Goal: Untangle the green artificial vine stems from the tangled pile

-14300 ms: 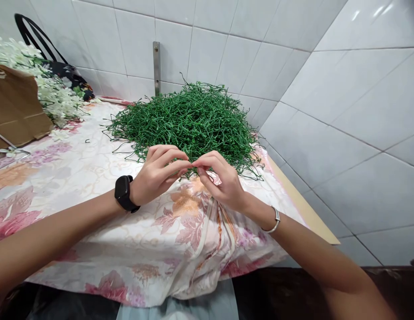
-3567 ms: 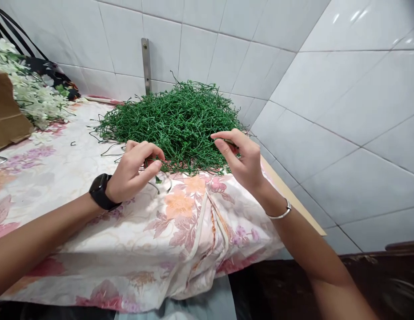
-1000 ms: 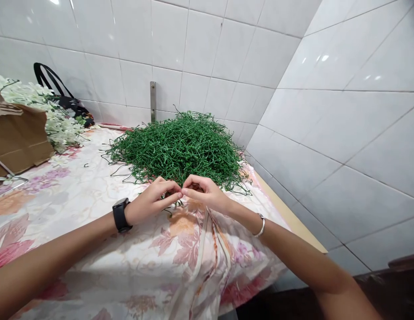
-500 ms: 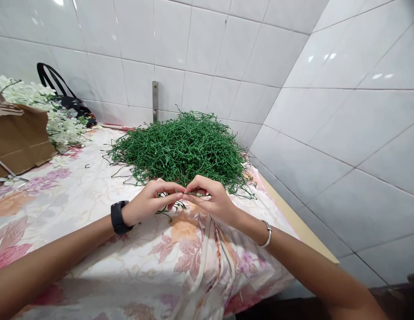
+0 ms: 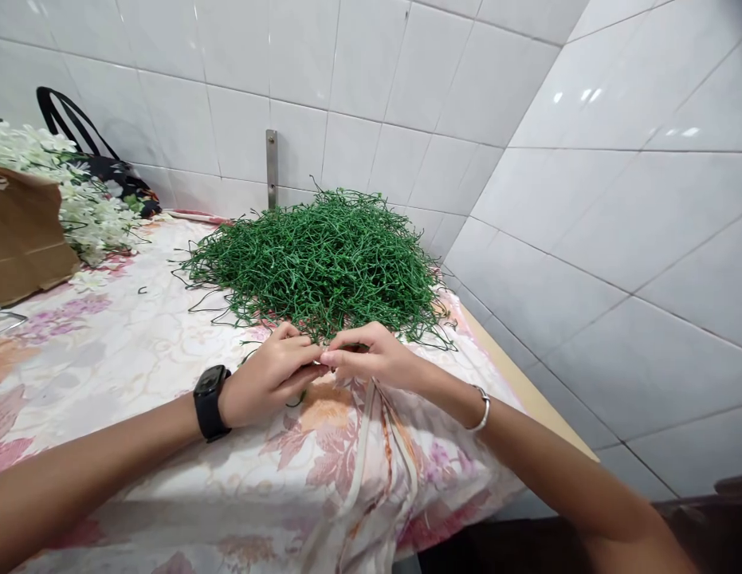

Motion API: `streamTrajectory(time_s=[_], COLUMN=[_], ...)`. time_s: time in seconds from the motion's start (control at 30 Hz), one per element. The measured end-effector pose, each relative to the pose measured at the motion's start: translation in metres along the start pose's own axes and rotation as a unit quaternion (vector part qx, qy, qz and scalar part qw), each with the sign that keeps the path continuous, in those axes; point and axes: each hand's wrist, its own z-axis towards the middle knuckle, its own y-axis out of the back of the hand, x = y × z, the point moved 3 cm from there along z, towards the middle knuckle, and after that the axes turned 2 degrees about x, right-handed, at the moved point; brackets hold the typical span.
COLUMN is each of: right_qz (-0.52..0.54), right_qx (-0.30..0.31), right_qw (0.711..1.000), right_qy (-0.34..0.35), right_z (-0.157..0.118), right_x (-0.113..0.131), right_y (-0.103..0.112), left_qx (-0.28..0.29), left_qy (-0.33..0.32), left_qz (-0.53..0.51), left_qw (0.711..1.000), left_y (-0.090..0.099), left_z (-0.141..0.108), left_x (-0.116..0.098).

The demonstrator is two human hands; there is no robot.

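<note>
My left hand, with a black watch on the wrist, is closed in front of the green pile. Its fingers are curled around a thin green artificial stem, part of which pokes out below them. My right hand, wearing a silver bangle, pinches with thumb and index finger right at the left fingertips. Both hands meet on the stem, and the fingers hide most of it. Just beyond them lies a large tangled heap of green artificial stems.
A floral cloth covers the table. At the left stand a brown cardboard box, white artificial flowers and a black bag. White tiled walls close off the back and right. A metal bracket is fixed behind the heap.
My left hand has rolled over so its back shows more, and its fingers have curled in. My right hand keeps its pinch, shifted slightly left. The view has moved a little.
</note>
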Motion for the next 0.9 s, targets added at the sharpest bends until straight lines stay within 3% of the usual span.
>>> streamTrajectory(time_s=[0.17,0.43,0.53,0.6,0.67,0.73,0.9], right_qz=[0.04,0.22,0.324,0.36,0.345,0.315,0.215], right_qx=[0.042,0.101,0.123,0.133,0.108,0.041,-0.163], right_qw=[0.998,0.97,0.938,0.922,0.927,0.939,0.96], right_qy=[-0.009,-0.018,0.005,0.049,0.1,0.131,0.078], right_z=[0.001,-0.003,-0.007,-0.011,-0.015,-0.017,-0.011], right_x=[0.002,0.0,-0.001,0.006,0.014,0.019,0.005], right_y=[0.004,-0.004,-0.006,-0.002,0.007,0.02,0.05], left_qx=[0.015,0.042,0.02,-0.032,-0.096,-0.122,-0.129], left_qy=[0.001,-0.087,-0.097,-0.081,-0.035,0.003,0.04], left_qz=[-0.017,-0.092,-0.099,-0.078,-0.044,-0.025,-0.047], left_qw=[1.0,0.991,0.99,0.993,0.994,0.992,0.99], left_y=[-0.004,0.005,0.009,0.015,0.021,0.023,0.025], left_z=[-0.002,-0.007,-0.008,-0.008,-0.008,-0.006,-0.004], left_x=[-0.002,-0.025,-0.019,-0.004,0.018,0.034,0.041])
